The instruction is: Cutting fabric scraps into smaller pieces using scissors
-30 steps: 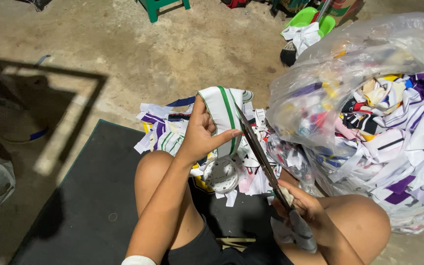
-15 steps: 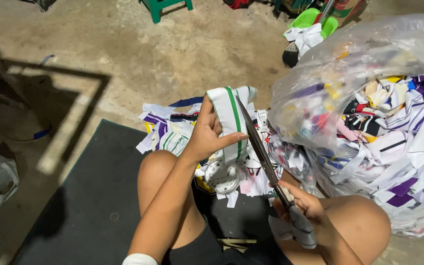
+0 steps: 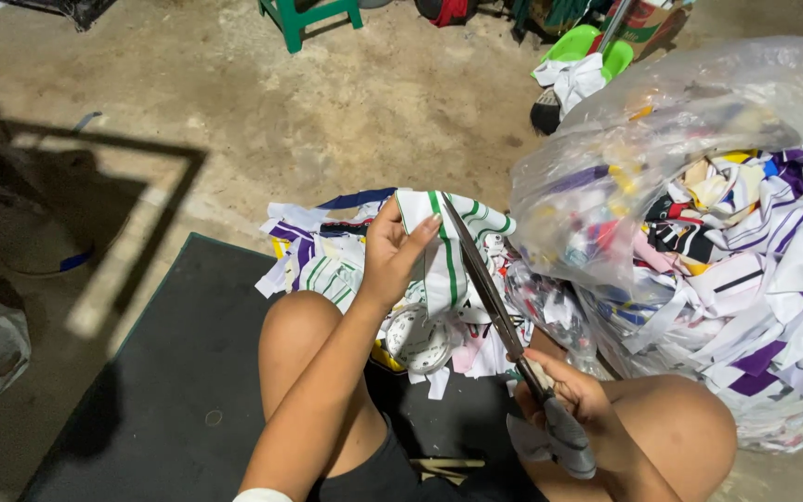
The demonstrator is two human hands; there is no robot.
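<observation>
Mid-frame, our left hand (image 3: 392,256) is raised and pinches a white green-striped fabric strip (image 3: 446,251) between thumb and fingers. At lower right, our right hand (image 3: 573,409) grips long scissors (image 3: 490,293), blades against the strip.

I'm looking at a white fabric strip (image 3: 448,251) with green stripes, and dark grey scissors (image 3: 494,297) with pale grey handles crossing it. Under it sits a heap of scraps (image 3: 327,256) in white, purple, green and yellow on a black mat (image 3: 169,390). A clear plastic bag (image 3: 699,186) shows white, purple, yellow and red cuttings.
</observation>
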